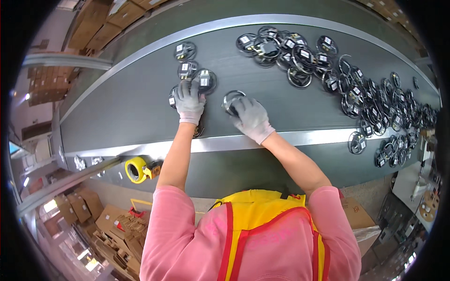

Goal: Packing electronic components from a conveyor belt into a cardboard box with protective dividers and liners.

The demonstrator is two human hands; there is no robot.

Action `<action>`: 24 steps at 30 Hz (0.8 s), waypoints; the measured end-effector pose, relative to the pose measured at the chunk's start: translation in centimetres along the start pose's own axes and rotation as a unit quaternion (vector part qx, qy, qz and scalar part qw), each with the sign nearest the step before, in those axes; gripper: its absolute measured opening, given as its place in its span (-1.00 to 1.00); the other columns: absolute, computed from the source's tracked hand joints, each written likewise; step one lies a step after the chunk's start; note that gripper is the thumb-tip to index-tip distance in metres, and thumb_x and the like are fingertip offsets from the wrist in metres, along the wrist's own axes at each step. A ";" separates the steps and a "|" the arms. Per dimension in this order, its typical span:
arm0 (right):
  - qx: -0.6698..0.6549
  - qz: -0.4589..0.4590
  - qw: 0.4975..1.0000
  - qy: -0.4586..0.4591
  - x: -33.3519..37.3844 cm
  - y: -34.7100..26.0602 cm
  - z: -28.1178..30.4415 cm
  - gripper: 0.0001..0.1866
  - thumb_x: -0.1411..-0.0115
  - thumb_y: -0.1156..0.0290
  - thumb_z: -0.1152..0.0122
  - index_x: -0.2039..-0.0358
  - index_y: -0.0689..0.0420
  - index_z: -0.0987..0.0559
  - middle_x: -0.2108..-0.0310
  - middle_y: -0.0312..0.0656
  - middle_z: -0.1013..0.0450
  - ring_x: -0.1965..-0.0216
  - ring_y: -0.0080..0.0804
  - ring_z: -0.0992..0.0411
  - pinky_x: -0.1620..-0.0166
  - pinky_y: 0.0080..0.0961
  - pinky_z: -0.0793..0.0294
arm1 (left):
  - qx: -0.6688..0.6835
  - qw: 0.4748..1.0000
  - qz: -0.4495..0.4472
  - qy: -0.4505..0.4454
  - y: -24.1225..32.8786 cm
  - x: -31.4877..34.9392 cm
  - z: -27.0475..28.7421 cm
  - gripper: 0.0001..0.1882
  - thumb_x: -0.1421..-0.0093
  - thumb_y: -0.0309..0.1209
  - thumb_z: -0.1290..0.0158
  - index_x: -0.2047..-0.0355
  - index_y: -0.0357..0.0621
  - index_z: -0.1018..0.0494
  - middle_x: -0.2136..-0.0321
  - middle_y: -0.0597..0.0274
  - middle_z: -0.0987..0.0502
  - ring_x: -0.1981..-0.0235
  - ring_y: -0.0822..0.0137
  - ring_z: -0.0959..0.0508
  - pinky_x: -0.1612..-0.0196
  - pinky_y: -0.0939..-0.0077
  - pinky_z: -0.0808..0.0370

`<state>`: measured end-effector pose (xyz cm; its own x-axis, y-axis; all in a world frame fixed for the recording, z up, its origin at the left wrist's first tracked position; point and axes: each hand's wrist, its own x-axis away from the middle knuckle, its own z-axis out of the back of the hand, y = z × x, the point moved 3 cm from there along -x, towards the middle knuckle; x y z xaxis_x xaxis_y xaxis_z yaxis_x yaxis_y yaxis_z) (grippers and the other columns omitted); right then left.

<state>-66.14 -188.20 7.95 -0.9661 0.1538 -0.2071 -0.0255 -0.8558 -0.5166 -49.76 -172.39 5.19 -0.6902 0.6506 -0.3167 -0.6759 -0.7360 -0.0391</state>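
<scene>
Coil [228, 100] faces upward, long axis blurred, clamped in right hand [252, 117]; cannot tell whether left hand [190, 103] grips.

The left gloved hand [190, 102] is being held palm down, the left forearm [177, 154] being held outstretched; the right gloved hand [254, 120], slightly blurred, is being angled leftward, its fingers [242, 107] being curled, the right forearm [296, 161] being slanted inward.
</scene>
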 end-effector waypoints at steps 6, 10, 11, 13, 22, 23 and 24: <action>-0.276 -0.264 0.924 0.031 2.2 5.5 5.6 -0.70 -0.25 0.27 -0.08 0.14 0.23 -0.53 0.34 -0.09 -0.50 0.39 -0.30 -0.52 0.27 -0.38 -0.49 | -0.031 0.998 0.053 -0.025 -2.3 2.6 1.2 -0.33 0.08 -0.18 -0.24 -0.06 -0.04 -0.34 -0.04 0.06 -0.36 -0.12 -0.01 -0.32 -0.18 -0.03 -0.22; -0.469 -0.460 0.736 0.163 6.7 12.0 7.4 -0.78 -0.23 0.35 -0.13 0.19 0.21 -0.53 0.45 -0.26 -0.49 0.57 -0.58 -0.47 0.50 -0.62 -0.42 | -0.035 0.996 0.013 -0.083 -2.4 2.7 1.2 -0.44 0.07 -0.32 -0.18 0.00 -0.07 -0.37 -0.03 0.03 -0.37 -0.12 -0.01 -0.34 -0.18 0.00 -0.23; -0.447 -0.450 0.750 0.188 7.6 12.4 8.4 -0.75 -0.23 0.34 -0.14 0.16 0.22 -0.53 0.43 -0.25 -0.50 0.59 -0.59 -0.46 0.54 -0.62 -0.40 | -0.030 0.996 0.010 -0.085 -2.1 2.8 1.8 -0.44 0.07 -0.34 -0.18 -0.01 -0.07 -0.37 -0.04 0.03 -0.37 -0.12 0.02 -0.35 -0.18 0.02 -0.23; -0.401 -0.457 0.761 0.226 9.4 14.4 8.5 -0.75 -0.22 0.34 -0.15 0.16 0.22 -0.54 0.42 -0.24 -0.50 0.59 -0.59 -0.45 0.55 -0.63 -0.40 | 0.023 0.996 0.006 -0.089 -0.2 2.5 3.1 -0.46 0.08 -0.37 -0.17 0.01 -0.07 -0.39 -0.01 0.04 -0.40 -0.11 0.04 -0.36 -0.18 0.05 -0.23; -0.303 -0.436 0.841 0.101 8.3 15.6 8.5 -0.70 -0.18 0.25 -0.21 0.23 0.22 -0.52 0.46 -0.21 -0.51 0.61 -0.59 -0.41 0.51 -0.64 -0.34 | 0.273 0.942 -0.195 0.020 5.8 3.3 6.1 -0.58 0.01 -0.44 -0.13 0.07 -0.10 -0.46 0.13 0.13 -0.50 0.04 0.03 -0.46 -0.12 0.04 -0.30; -0.200 -0.439 0.857 0.181 8.7 16.6 8.9 -0.68 -0.18 0.26 -0.22 0.18 0.23 -0.51 0.43 -0.19 -0.51 0.57 -0.54 -0.44 0.48 -0.58 -0.37 | 0.290 0.934 -0.202 0.041 6.4 3.1 6.3 -0.60 0.00 -0.44 -0.13 0.08 -0.10 -0.47 0.14 0.14 -0.52 0.06 0.03 -0.48 -0.12 0.03 -0.30; -0.097 -0.431 0.861 0.254 8.7 16.6 9.5 -0.66 -0.17 0.26 -0.22 0.14 0.24 -0.49 0.40 -0.16 -0.51 0.53 -0.49 -0.46 0.45 -0.53 -0.39 | 0.287 0.936 -0.197 0.062 6.6 2.8 6.9 -0.68 -0.10 -0.50 -0.07 0.09 -0.15 -0.47 0.19 0.09 -0.54 0.13 0.06 -0.53 -0.06 0.20 -0.38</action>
<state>-77.39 -205.78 5.40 -0.3722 0.9281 0.0116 -0.5856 -0.2251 -0.7787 -57.94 -174.15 10.59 -0.3469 0.7970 -0.4944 -0.9238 -0.1992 0.3271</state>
